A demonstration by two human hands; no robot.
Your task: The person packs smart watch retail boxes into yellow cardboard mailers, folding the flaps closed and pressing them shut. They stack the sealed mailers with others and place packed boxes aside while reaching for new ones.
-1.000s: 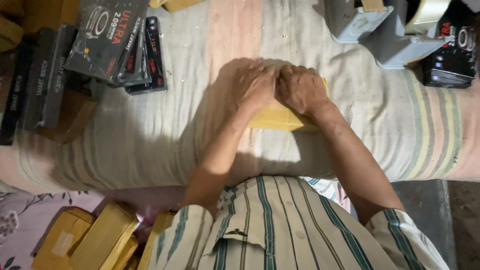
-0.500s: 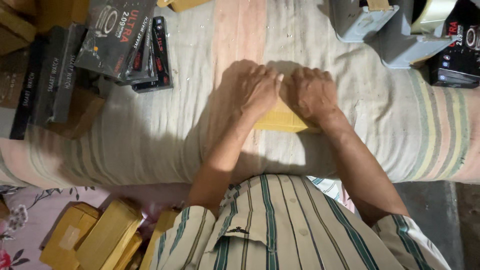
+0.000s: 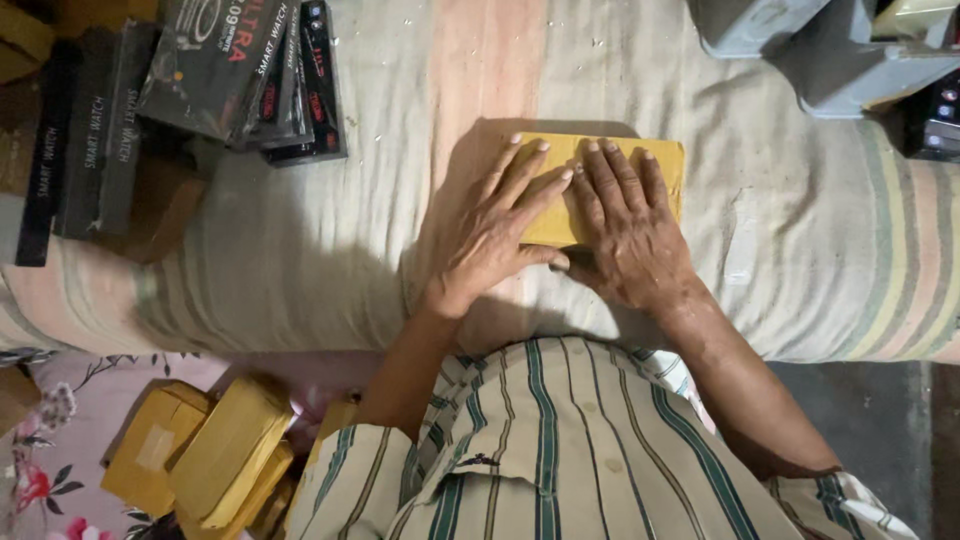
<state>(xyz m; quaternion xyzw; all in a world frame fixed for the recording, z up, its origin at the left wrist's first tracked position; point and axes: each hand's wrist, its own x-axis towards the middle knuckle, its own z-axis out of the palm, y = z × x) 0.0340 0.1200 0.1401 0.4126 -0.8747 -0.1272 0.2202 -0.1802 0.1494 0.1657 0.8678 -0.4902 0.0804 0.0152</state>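
Both palms down flat, I see — left hand and right hand pressed open, fingers spread, on the yellow packet lying mid-cushion — black boxes stacked far left.

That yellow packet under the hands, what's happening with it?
A person in a striped shirt presses both hands flat on a flat yellow-brown paper packet lying on a striped cloth-covered surface. The left hand and right hand lie side by side, fingers spread. Black printed boxes are stacked off to the left, and more yellow-brown wrapped packets sit below on the floor.
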